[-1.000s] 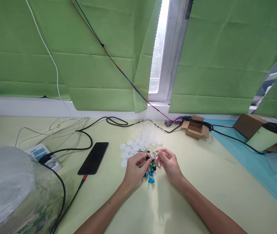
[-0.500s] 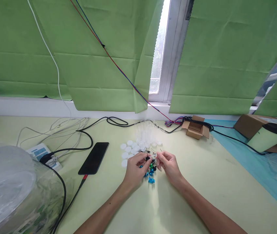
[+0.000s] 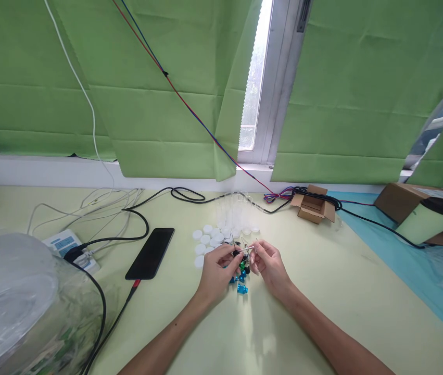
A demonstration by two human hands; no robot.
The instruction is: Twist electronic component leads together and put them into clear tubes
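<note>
The counter [image 3: 346, 291] extends rightward from the hands to the edge of a blue sheet [image 3: 377, 234]; to the left, a black phone [image 3: 150, 253] borders the working area. The left hand [image 3: 219, 265] and right hand [image 3: 270, 260] pinch opposite ends of a slender pale rod [image 3: 248, 248], positioned above small glossy blue pieces [image 3: 242, 288]. The fingers partly hide these pieces; the rod's gripped ends cannot be made out. Round white caps [image 3: 199, 250] lie beside the left hand. Behind them, transparent tubes [image 3: 227, 211] show indistinct outlines. A plastic-wrapped bundle [image 3: 14, 291] is cut off at left.
</note>
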